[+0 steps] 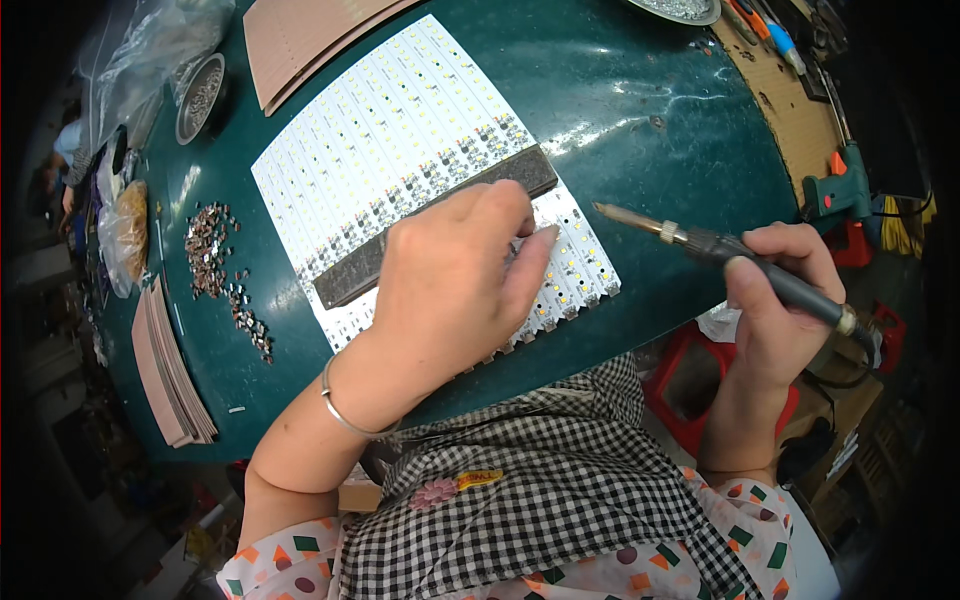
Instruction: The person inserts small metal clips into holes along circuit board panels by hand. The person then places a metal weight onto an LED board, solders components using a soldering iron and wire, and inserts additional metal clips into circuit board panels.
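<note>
Resting on the dark green table (640,110), a white panel of LED strips (400,130) is seen laid side by side, with a dark bar (350,275) set across its near part as a weight or guide. The left hand (450,290) is pressed down on the near end of the panel, fingers drawn together with the fingertips (540,245) bearing on the strips; whether anything is pinched beneath them cannot be told. A soldering iron (740,260) is held in the right hand (780,290), fingers closed around its dark handle, its tip held clear of the panel, just beside the right edge.

The panel is judged thin, light and somewhat flexible, liable to slide on the smooth table unless held flat; the small mounted parts are judged fragile, so it is best pressed or lifted by its edges. The iron is judged stiff and light, to be taken only by the handle.

A scatter of small components (215,260), a metal bowl (200,95) and stacked brown boards (170,370) are noted to the left.
</note>
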A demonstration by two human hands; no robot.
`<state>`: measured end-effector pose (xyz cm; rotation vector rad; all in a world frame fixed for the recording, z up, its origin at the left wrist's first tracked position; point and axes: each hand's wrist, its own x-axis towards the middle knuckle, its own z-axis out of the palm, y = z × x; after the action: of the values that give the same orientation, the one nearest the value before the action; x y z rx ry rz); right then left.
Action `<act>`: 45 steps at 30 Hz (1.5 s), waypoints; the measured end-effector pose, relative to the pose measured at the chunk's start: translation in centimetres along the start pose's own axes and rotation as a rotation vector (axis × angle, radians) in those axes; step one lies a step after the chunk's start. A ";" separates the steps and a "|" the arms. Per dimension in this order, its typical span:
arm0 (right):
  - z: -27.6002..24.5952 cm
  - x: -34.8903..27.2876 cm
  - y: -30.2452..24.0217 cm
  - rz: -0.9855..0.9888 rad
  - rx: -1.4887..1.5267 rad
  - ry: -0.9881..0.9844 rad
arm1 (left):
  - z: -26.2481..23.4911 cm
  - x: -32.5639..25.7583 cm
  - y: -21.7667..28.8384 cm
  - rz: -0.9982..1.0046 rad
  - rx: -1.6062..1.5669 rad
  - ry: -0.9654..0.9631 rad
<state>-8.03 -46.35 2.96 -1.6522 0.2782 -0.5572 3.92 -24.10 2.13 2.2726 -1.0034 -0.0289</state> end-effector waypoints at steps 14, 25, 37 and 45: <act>1.8 -0.9 0.7 0.003 -0.166 -0.059 | -0.3 -1.1 -0.2 -0.039 -0.061 -0.027; 1.8 -0.3 0.2 -0.027 -0.249 -0.115 | 0.4 -1.3 -0.6 -0.017 0.028 -0.039; 1.8 -0.5 0.0 -0.110 -0.272 -0.143 | 0.5 -1.0 -0.6 -0.014 -0.010 -0.043; 1.2 -0.9 0.1 -0.023 -0.070 -0.018 | -1.6 -2.1 -0.8 -0.047 -0.046 0.012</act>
<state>-8.14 -44.88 2.65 -1.7290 0.2679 -0.5553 3.37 -21.44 2.46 2.2519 -0.9335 -0.0573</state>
